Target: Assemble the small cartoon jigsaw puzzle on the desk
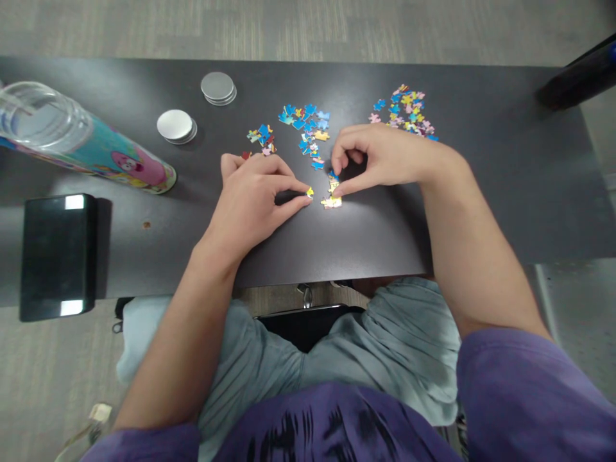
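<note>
Between the thumb and index finger of my left hand (257, 197) is a small yellow puzzle piece (309, 192). Just right of it lies a small joined cluster of yellowish pieces (331, 203), with a blue bit at its top. My right hand (380, 157) has its thumb and fingertips on the right edge of this cluster, its fingers curled. Beyond my hands, loose blue and yellow pieces (310, 122) are spread out. Another pile of mixed pieces (409, 109) sits past my right hand, partly hidden by it. A few pieces (264, 133) lie beyond my left hand.
On the dark table (510, 167), a clear-topped colourful tube (120, 154) lies at the left. Near it are a black device (58, 250) and two stacks of round discs, one white (174, 125), one grey (217, 86). A dark cylindrical object (577, 77) is at the far right.
</note>
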The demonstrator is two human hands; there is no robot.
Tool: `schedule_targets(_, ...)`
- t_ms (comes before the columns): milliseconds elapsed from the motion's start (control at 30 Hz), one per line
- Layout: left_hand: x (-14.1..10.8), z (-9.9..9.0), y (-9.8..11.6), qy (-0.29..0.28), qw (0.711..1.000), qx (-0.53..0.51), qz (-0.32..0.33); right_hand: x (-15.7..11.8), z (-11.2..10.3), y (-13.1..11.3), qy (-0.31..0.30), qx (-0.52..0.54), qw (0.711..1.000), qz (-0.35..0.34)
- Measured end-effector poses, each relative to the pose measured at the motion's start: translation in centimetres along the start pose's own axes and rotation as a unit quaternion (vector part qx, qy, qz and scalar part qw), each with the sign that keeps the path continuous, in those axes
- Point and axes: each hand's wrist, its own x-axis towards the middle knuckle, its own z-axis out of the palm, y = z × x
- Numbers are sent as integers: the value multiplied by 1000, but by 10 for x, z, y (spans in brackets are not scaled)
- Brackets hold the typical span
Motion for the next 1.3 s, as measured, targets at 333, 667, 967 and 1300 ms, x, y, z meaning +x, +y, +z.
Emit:
schedule_targets(333,-7,-3,4,-26,999,-22,2,-1,-3,1,-10,0,1000,23)
schedule_targets(667,-7,5,10,-15,999,-25,-44,2,-2,-1,-8,15,1000,16)
schedule_targets(967,-4,15,24,21,997,-33,-64,1,-1,5,-10,6,1000,-12)
schedule_targets(1300,-3,16,33,18,998,-19,-65,0,-2,4,-11,-14,1000,-11)
